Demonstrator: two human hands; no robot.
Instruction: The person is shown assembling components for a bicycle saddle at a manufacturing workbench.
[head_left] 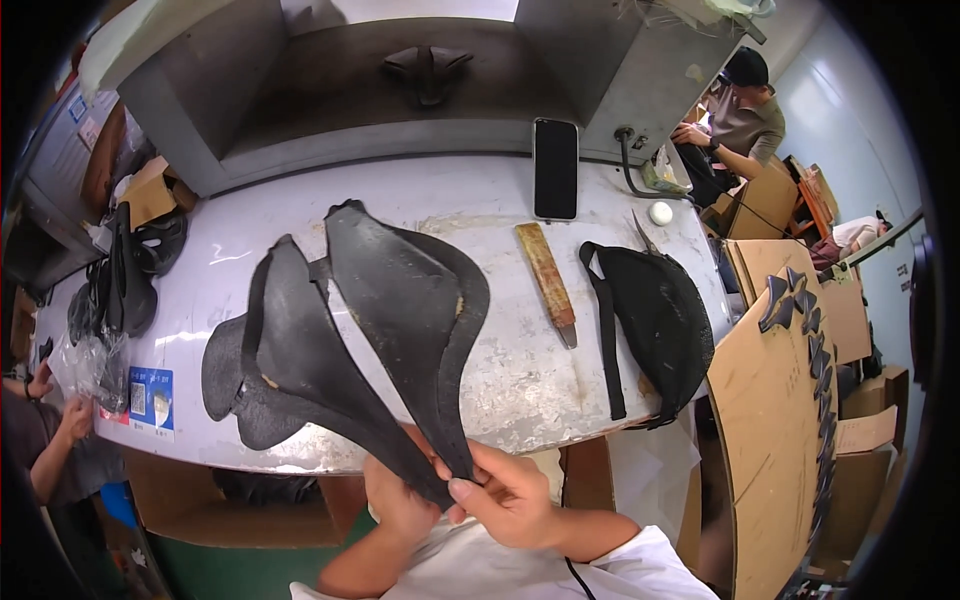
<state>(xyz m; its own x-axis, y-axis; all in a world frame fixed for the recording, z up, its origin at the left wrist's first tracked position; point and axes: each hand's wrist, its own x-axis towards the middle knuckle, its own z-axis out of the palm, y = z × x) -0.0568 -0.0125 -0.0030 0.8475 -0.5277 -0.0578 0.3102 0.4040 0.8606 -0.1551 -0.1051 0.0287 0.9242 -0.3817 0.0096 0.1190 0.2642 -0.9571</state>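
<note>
A black bicycle saddle cover, split by a long gap down its middle, is held up before me. Its two wide wings spread over the table and its narrow nose points at me. My left hand is closed on the nose end, its fingers partly hidden behind the cover. My right hand pinches the same end between thumb and fingers. Beneath the left wing lies another dark, rounded piece on the white table.
A flat tool with a wrapped handle, a black pouch with a strap, a phone and a white round lid lie right. A grey metal booth stands behind. Black saddles lie left. Other people work at both sides.
</note>
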